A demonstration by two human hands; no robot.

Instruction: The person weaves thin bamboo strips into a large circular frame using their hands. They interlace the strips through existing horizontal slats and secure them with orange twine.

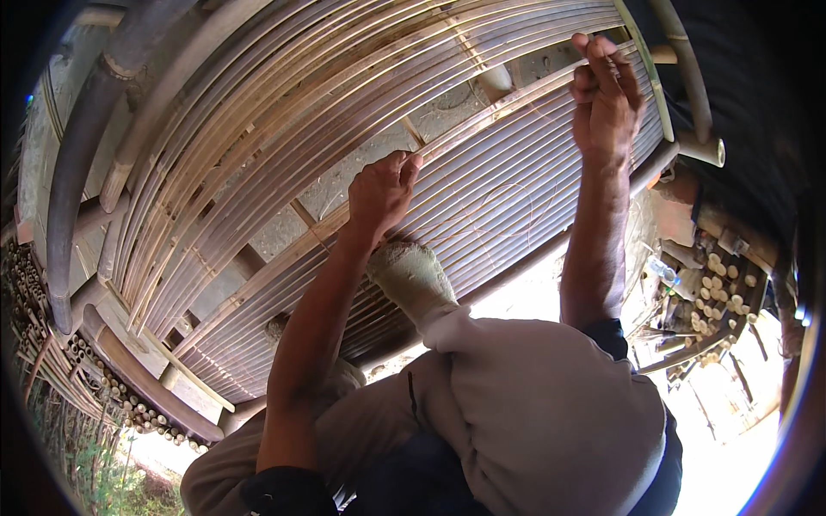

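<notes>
A large panel of long, narrow bamboo strips (516,181) lies before me, packed closely on the near side. Across it runs a wider, pale bamboo slat (490,114). My left hand (385,193) is closed around this slat near the panel's middle, knuckles up. Toward the slat's far right end, my right hand (608,103) is raised with its fingers bent together in a pinch; whatever they hold is too small to make out. Thin, curling line (525,202) loops over the near strips. My bent knee and foot (413,271) rest at the panel's near edge.
Thick bamboo poles (82,163) frame the left side. More loose strips (249,112) bow across the far side, with gaps between them. Cut bamboo ends are stacked at lower left (142,413) and right (718,288). A clear plastic bottle (662,271) lies near the right stack.
</notes>
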